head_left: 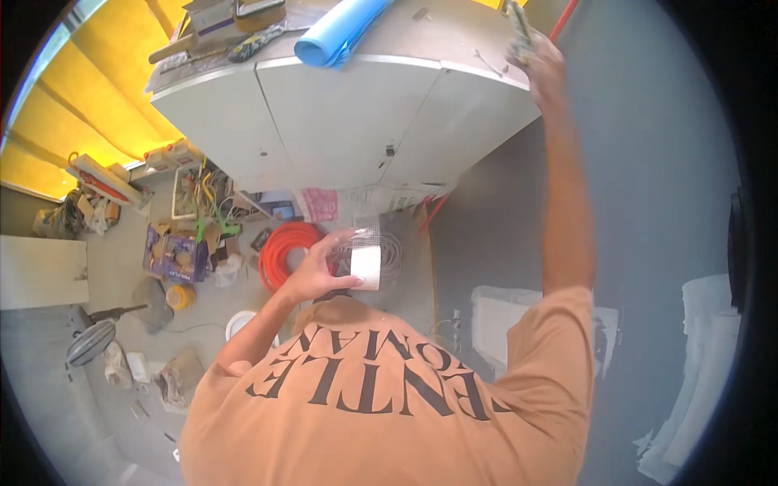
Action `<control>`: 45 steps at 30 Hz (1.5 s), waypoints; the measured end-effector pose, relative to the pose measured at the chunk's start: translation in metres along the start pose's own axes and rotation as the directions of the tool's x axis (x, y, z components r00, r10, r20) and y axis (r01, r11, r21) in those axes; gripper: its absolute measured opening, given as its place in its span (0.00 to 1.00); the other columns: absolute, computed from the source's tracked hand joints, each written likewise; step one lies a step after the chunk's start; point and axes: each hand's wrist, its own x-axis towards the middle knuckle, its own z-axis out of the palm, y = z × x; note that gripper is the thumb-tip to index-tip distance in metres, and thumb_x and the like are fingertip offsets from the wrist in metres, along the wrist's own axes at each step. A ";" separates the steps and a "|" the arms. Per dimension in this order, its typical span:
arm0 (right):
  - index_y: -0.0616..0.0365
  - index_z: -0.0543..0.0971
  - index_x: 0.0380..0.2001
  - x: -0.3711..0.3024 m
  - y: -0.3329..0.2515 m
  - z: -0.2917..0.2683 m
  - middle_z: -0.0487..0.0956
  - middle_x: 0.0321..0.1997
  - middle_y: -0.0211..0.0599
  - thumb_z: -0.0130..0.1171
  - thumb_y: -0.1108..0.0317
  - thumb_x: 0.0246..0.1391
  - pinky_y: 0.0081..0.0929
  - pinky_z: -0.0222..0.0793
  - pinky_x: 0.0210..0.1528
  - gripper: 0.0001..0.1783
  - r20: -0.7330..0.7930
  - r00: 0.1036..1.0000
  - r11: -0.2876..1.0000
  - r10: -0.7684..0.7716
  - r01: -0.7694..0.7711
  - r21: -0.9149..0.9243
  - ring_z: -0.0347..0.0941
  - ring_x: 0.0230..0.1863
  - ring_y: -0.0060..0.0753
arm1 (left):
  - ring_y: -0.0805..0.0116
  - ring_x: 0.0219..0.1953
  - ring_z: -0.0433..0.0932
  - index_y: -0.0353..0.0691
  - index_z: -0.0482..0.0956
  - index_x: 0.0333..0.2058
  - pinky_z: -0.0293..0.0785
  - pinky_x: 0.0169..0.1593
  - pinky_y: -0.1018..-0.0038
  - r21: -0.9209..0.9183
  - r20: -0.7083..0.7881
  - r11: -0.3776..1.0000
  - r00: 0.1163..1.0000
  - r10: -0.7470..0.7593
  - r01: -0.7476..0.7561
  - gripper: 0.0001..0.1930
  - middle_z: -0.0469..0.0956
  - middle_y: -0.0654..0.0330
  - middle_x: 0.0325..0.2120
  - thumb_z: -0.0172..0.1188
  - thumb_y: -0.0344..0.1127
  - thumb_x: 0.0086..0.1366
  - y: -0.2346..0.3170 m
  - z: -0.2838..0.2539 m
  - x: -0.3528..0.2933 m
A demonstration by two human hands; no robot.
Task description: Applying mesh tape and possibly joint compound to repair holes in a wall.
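My left hand is closed round a roll of white mesh tape in front of my chest. A loose strip of its open-weave mesh stands up past my fingers. High at the right, my raised right hand grips a slim, pale grey-green tool. Blur hides what kind of tool it is. That hand is by the right end of a grey cabinet top, close to the wall. A small whitish stick-like piece lies on the top beside it.
A blue roll of sheeting and hand tools lie on the cabinet. Coiled orange hose, a purple box and a white bucket crowd the floor. White filler patches mark the grey wall at right.
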 end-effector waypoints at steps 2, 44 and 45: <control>0.69 0.70 0.63 -0.057 -0.015 -0.029 0.81 0.47 0.40 0.44 0.59 0.78 0.27 0.78 0.41 0.24 0.103 0.959 0.941 0.264 -0.279 0.191 0.78 0.42 0.26 | 0.61 0.67 0.70 0.32 0.65 0.69 0.68 0.71 0.62 0.026 0.029 0.999 0.999 -0.035 0.034 0.46 0.70 0.53 0.65 0.78 0.26 0.53 0.007 0.001 0.000; 0.56 0.76 0.50 -0.427 -0.040 0.041 0.78 0.33 0.39 0.66 0.67 0.60 0.38 0.77 0.35 0.17 0.510 0.787 0.593 0.346 0.238 -0.769 0.80 0.35 0.44 | 0.61 0.63 0.75 0.38 0.68 0.68 0.74 0.68 0.64 0.151 0.309 0.969 0.922 -0.232 0.193 0.45 0.71 0.54 0.64 0.78 0.27 0.50 0.018 0.044 -0.017; 0.56 0.77 0.49 -0.428 -0.043 0.033 0.79 0.34 0.39 0.66 0.67 0.60 0.38 0.76 0.35 0.16 0.518 0.777 0.569 0.359 0.258 -0.781 0.81 0.35 0.44 | 0.62 0.63 0.75 0.37 0.68 0.69 0.72 0.68 0.64 0.126 0.284 0.974 0.934 -0.216 0.187 0.46 0.71 0.54 0.63 0.79 0.28 0.50 0.011 0.043 -0.019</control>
